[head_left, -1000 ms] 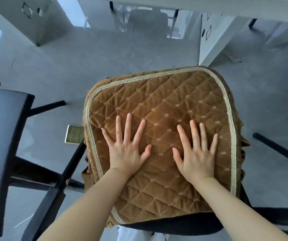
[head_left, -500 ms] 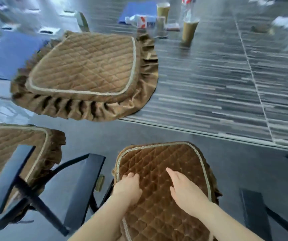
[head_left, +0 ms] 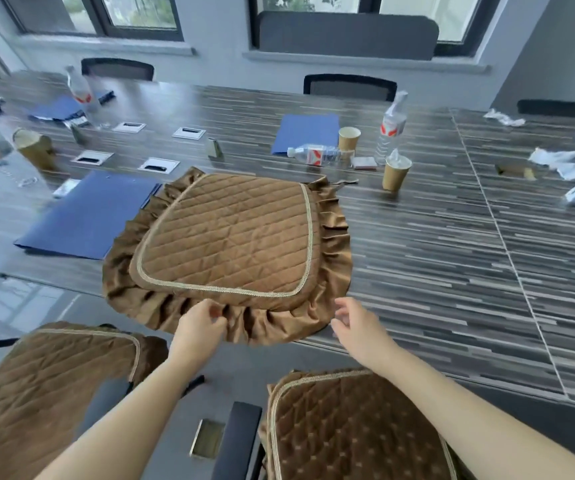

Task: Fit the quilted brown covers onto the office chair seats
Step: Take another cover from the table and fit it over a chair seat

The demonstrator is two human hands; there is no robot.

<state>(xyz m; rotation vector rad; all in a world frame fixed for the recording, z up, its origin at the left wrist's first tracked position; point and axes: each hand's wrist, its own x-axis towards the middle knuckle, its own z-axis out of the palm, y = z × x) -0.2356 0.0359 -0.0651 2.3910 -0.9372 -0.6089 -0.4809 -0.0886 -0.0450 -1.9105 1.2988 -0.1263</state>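
Note:
A loose quilted brown cover with a ruffled skirt lies flat on the conference table, its near edge hanging slightly over the table's rim. My left hand pinches the ruffle at that near edge. My right hand hovers open just right of the ruffle, not touching it. Below, two chair seats wear brown covers: one at the lower right under my right forearm, another at the lower left.
On the table lie blue folders, water bottles, paper cups, crumpled tissues and cable ports. Dark chair backs line the far side under the windows. A black armrest stands between the two covered seats.
My hands have lifted off the cover on the lower right seat and reached up to the table. The left hand has taken hold of the loose cover's ruffle. The view has tilted upward.

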